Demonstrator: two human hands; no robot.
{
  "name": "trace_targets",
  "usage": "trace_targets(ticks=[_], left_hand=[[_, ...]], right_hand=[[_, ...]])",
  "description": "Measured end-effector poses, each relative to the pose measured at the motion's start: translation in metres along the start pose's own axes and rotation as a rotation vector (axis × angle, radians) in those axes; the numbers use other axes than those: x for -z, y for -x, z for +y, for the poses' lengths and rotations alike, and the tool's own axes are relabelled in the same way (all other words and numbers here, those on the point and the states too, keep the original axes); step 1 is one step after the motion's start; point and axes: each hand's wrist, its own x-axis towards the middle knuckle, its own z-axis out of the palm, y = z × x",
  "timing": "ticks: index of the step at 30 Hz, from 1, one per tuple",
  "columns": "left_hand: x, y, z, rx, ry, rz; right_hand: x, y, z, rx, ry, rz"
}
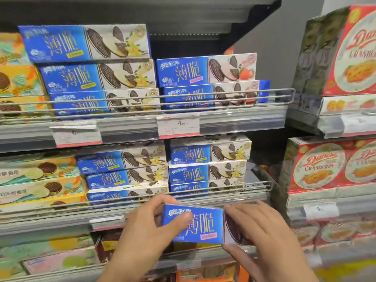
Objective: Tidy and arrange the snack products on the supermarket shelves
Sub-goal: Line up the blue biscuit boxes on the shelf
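Observation:
I hold one blue cookie box (203, 224) with a pink flavour label in front of the lower shelf. My left hand (150, 226) grips its left end, thumb across the front. My right hand (262, 231) grips its right end, covering the cookie picture. On the upper shelf, two pink strawberry boxes (205, 70) are stacked at the right and three vanilla boxes (87, 43) at the left. The middle shelf carries two stacks of vanilla boxes (209, 153).
Wire rails (284, 92) run along the front of both shelves. Orange and teal biscuit boxes (20, 82) stand at the left. Red cranberry cookie boxes (321, 165) fill the neighbouring unit at the right. Price tags (178, 124) hang on the shelf edges.

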Motion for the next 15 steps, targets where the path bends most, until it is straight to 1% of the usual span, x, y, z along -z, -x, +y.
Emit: trace_targets(ticks=[2, 6, 7, 8, 10, 11, 12, 14, 15], left_hand=[[-0.004, -0.001, 0.013, -0.076, -0.022, 0.02], [0.014, -0.006, 0.034, -0.282, -0.053, 0.068], [0.022, -0.009, 0.039, -0.356, -0.123, 0.128], [0.029, -0.014, 0.043, -0.443, -0.273, 0.217], [0.045, -0.03, 0.037, -0.597, -0.672, 0.374], [0.052, -0.038, 0.032, -0.605, -0.835, 0.419], [0.058, -0.045, 0.024, -0.561, -0.957, 0.441], [0.066, -0.054, 0.011, -0.432, -1.098, 0.433], [0.068, -0.057, 0.005, -0.406, -1.139, 0.424]], right_hand=[[0.008, -0.008, 0.003, 0.018, 0.014, 0.025], [0.042, -0.037, 0.016, 0.02, -0.009, 0.111], [0.053, -0.048, 0.019, 0.032, -0.001, 0.147], [0.064, -0.06, 0.021, 0.042, 0.015, 0.192], [0.086, -0.088, 0.026, 0.053, 0.071, 0.297], [0.096, -0.102, 0.028, 0.058, 0.1, 0.352], [0.104, -0.117, 0.029, 0.062, 0.126, 0.401], [0.116, -0.148, 0.035, 0.074, 0.192, 0.47], [0.12, -0.163, 0.038, 0.08, 0.23, 0.487]])
